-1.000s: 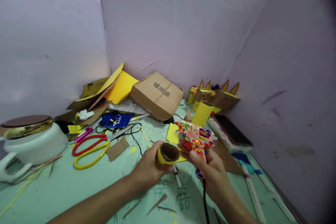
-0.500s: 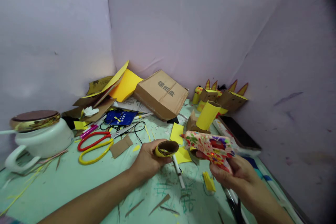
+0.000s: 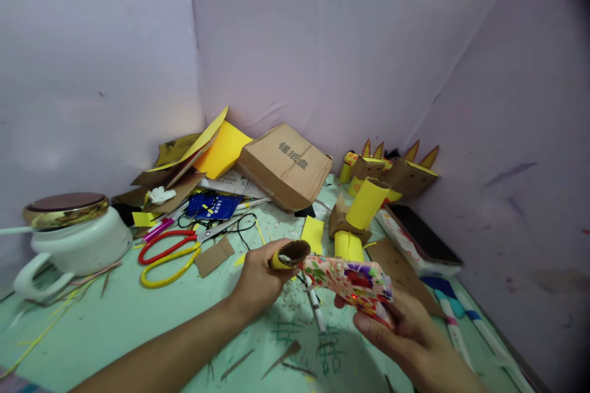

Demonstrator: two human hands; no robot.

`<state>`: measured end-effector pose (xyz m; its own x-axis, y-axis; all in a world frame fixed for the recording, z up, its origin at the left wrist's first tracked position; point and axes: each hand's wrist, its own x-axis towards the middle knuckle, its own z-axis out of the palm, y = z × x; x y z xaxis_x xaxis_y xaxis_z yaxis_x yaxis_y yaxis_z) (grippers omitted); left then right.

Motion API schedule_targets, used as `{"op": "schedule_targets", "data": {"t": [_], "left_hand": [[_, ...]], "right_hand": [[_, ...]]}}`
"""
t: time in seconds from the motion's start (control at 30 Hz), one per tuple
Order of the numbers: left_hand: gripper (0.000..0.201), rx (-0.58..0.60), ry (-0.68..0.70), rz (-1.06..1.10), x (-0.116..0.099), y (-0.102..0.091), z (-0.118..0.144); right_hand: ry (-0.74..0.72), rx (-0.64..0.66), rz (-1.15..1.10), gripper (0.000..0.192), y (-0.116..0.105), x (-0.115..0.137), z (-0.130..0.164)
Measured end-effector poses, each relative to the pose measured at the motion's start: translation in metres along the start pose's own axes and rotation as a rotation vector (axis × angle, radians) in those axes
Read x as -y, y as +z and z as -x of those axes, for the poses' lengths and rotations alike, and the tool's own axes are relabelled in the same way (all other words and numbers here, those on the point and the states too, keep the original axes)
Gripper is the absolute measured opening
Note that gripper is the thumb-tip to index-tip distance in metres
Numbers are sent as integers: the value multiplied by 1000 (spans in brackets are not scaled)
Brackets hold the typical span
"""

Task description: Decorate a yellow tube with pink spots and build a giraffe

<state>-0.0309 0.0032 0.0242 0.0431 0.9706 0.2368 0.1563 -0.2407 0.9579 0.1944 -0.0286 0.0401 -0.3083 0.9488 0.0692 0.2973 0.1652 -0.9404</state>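
Note:
My left hand [image 3: 262, 278] is wrapped round a short cardboard tube [image 3: 293, 252] covered in yellow paper, its open end tilted up towards me. In my right hand [image 3: 405, 334] is a floral-patterned hot glue gun [image 3: 353, 285] with a small red light lit. The gun's nozzle is at the tube's right rim; whether it touches cannot be made out. Behind the gun, two yellow paper tubes [image 3: 367, 204] sit against a brown cardboard piece [image 3: 338, 218]. A white marker [image 3: 316, 310] lies under the gun.
Red-and-yellow-handled scissors [image 3: 170, 258] and a lidded white mug [image 3: 80, 242] are on the left. A brown box [image 3: 286, 166] leans at the back beside yellow sheets [image 3: 224, 150]. Horned cardboard heads [image 3: 410, 177] stand back right, near a dark-topped tray [image 3: 421, 236]. Markers [image 3: 456, 331] lie at right.
My right hand has brought the glue gun left and slightly down, so its nozzle now meets the tube's edge in view. The left hand has barely moved.

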Motion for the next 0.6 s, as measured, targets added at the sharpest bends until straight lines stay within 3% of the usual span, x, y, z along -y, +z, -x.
{"op": "schedule_targets", "data": {"t": [0.3, 0.6], "left_hand": [[22, -31, 67, -79, 3, 1, 2], [20, -30, 94, -95, 7, 1, 2]], "right_hand": [[44, 39, 39, 42, 6, 5, 0], [10, 33, 142, 32, 5, 5, -2]]}}
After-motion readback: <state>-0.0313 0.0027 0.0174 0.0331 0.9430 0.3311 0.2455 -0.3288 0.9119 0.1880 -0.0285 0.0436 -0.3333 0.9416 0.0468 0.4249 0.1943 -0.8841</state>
